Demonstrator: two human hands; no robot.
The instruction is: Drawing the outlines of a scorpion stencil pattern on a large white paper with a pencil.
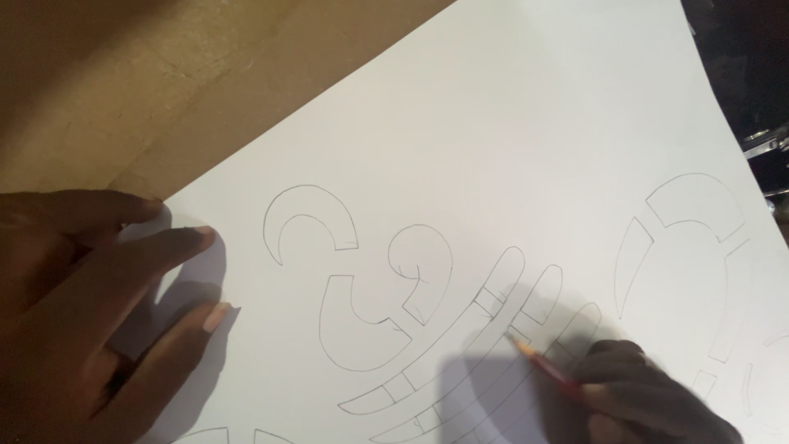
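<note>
Head view looks down on a large white sheet of paper (pixel 509 148) lying at a slant across a brown wooden table (pixel 123 90), whose bare top shows at the upper left. Thin pencil outlines cover the lower half of the sheet: curled hook shapes near the middle, long curved bands cut into small boxes running up from the bottom edge, and more arcs and slim panels over on the right.

Person's left hand (pixel 74 312) lies flat at the left edge of the paper, palm down, fingers spread and holding nothing. Three fingertips rest on the white sheet and press it to the table, while the rest of the hand sits over the wood. A soft grey shadow falls under those fingers onto the paper.

Right hand (pixel 649 399) comes in from the lower right corner, closed around a red pencil (pixel 546 368). Fingers are pinched tight on the shaft, close to its lower end. The pencil leans up and to the left, and its sharpened tip touches the paper on one of the boxed bands, right among the short cross lines. Its shadow spreads across the drawing below and left of the tip.

Beyond the right edge of the sheet it is dark, with a small glint of something shiny (pixel 768 144) that I cannot make out.
</note>
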